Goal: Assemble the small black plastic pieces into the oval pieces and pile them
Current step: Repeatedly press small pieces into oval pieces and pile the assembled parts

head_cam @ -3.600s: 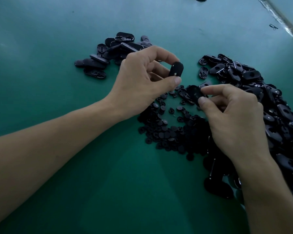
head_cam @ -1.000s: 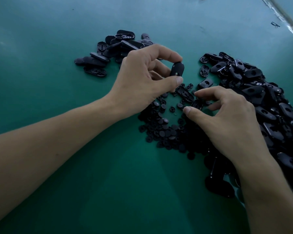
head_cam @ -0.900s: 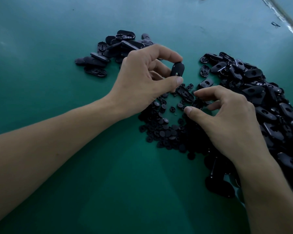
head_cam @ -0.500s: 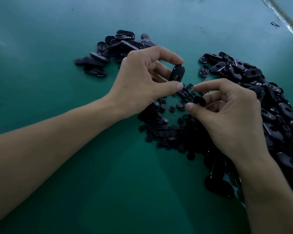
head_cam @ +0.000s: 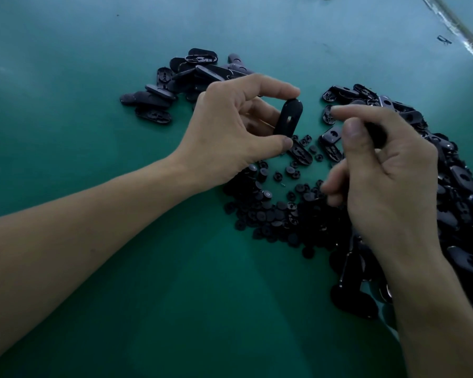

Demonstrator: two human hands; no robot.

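Head view gives me both bare hands over a green surface (head_cam: 93,268), with black plastic parts spread around them. The left hand (head_cam: 230,137) pinches one oval piece (head_cam: 288,120) by its ends, index fingertip on the top end and thumb under the bottom end. I see the piece standing nearly upright, tilted a little to the right, with a small slot open in its middle. The right hand (head_cam: 388,181) is just to the right of it, apart from it, thumb and index finger curled together. A small black piece (head_cam: 376,136) shows dark between them, gripped, but it is blurred and I cannot make out its shape.

Below and between the hands a heap of small round pieces (head_cam: 271,211) lies on the surface, thinning out toward the far side. A couple of loose ovals (head_cam: 301,152) lie flat just beyond that heap, under the held piece. A large pile of oval pieces (head_cam: 462,186) runs down the right side, partly hidden behind the right hand and wrist. At the far left, behind the left hand, a smaller pile of ovals (head_cam: 191,77) sits well apart from the large one. A pale strip (head_cam: 453,25) crosses the far right corner.
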